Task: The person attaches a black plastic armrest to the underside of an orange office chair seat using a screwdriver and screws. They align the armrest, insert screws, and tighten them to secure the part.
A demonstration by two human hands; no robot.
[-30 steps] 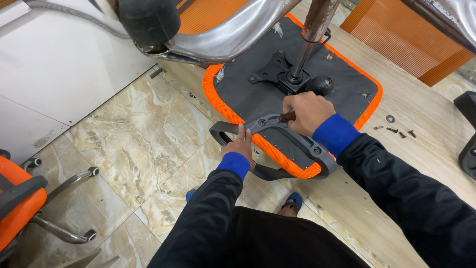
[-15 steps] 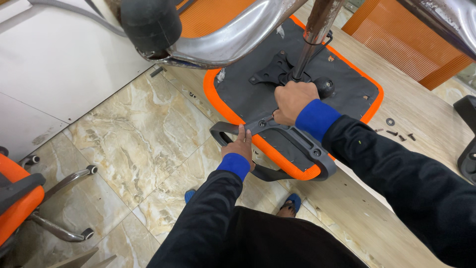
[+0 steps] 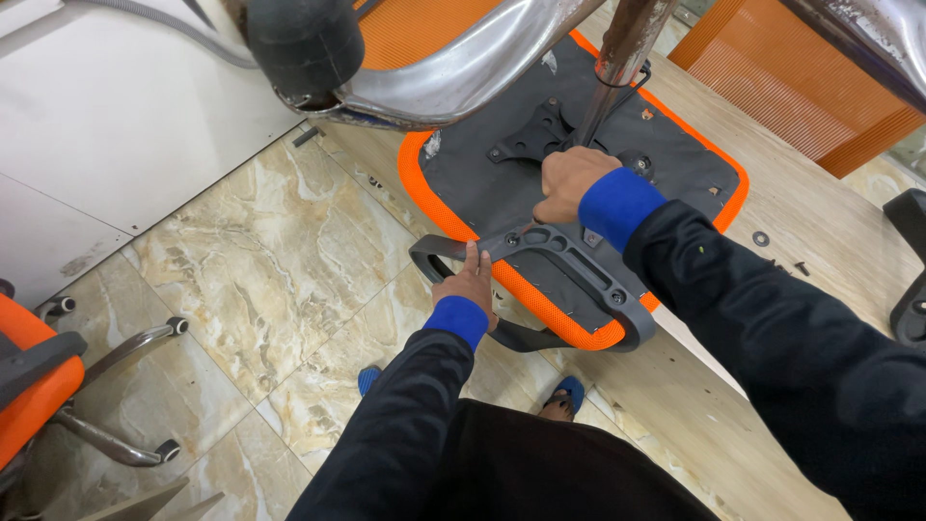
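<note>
An upturned chair seat [image 3: 675, 145], dark underneath with an orange rim, lies on a wooden table [image 3: 830, 241]. A grey plastic armrest [image 3: 579, 260] rests across its near edge. My left hand [image 3: 470, 285] grips the armrest's near left bend, thumb on top. My right hand [image 3: 567, 183] is a closed fist at the armrest's upper end, next to a black metal plate [image 3: 526, 140]; its fingers curl over a small dark tool that is mostly hidden. A metal column [image 3: 622, 58] rises from the seat just beyond my right hand.
A chrome chair-base leg [image 3: 463, 68] with a black castor [image 3: 304, 39] hangs over the seat. Loose screws and a washer [image 3: 762, 237] lie on the table at right. An orange mesh panel [image 3: 801, 87] is behind. Another orange chair [image 3: 39, 386] stands on the marble floor at left.
My right hand has moved from the armrest's near part up toward the seat's middle, beside the column. My left hand has kept its hold on the armrest.
</note>
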